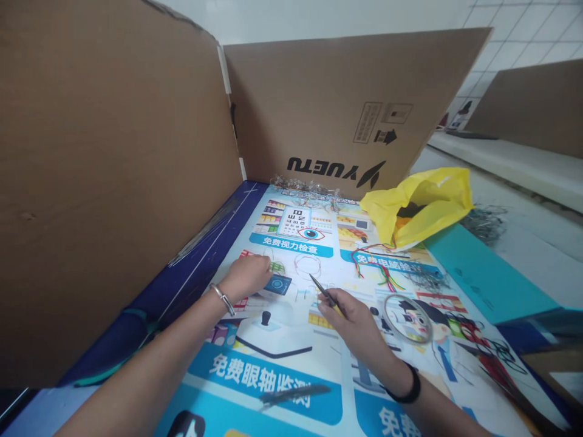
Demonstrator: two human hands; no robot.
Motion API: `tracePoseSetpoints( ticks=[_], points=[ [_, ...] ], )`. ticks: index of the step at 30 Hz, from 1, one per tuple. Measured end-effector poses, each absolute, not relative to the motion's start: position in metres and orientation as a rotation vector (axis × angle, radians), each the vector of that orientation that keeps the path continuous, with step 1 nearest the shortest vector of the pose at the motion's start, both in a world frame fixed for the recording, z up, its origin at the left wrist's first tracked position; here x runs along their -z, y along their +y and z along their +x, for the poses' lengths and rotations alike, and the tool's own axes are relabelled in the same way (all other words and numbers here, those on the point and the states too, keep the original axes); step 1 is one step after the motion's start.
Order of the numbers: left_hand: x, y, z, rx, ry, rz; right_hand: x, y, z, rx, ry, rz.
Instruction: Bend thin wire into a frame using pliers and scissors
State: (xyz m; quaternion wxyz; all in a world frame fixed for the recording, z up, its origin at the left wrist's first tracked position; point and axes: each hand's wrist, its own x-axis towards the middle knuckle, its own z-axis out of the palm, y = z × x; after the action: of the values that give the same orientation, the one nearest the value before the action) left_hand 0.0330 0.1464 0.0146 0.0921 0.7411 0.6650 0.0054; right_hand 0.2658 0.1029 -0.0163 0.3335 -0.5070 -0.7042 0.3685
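Seen from a head-worn camera looking down, two bare forearms reach over a worktop [510,255] covered by a glossy printed poster [291,358] with blue panels and Chinese text about eye tests. The right hand [350,315], with a black band at the wrist, is closed in a pencil-like pinch around slim pointed tweezers [322,289], whose tip angles up and to the left toward a faint thin wire loop [307,264] lying flat on the poster. The left hand [249,278], wearing a silver bangle, rests with fingers curled and fingertips pressed down on the poster just left of that loop; whether it pins anything under them cannot be told. The loop looks very light, springy and easily bent, and probably slides readily on the slick paper, so it would best be gripped at a single point on its rim with the tweezer tips rather than squeezed across. Further right lie a clear ring, perhaps a tape roll [407,317], a bundle of coloured wires [380,270], and a crumpled yellow bag [421,203]. Tall cardboard walls [113,170] screen the left and back.
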Motion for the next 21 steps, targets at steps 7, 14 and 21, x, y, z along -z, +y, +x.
tracePoseSetpoints(
  ticks=[7, 14, 21],
  points=[
    [-0.011, 0.146, 0.037, 0.072, 1.978, 2.223, 0.019, 0.104, 0.267, -1.006, -1.830, -1.299],
    [-0.011, 0.148, 0.033, 0.143, 1.947, 2.260, 0.016, 0.103, 0.267, -0.983, -1.854, -1.306],
    [-0.014, 0.151, 0.024, 0.212, 1.896, 2.290, 0.018, 0.103, 0.268, -1.011, -1.864, -1.326]
  ],
)
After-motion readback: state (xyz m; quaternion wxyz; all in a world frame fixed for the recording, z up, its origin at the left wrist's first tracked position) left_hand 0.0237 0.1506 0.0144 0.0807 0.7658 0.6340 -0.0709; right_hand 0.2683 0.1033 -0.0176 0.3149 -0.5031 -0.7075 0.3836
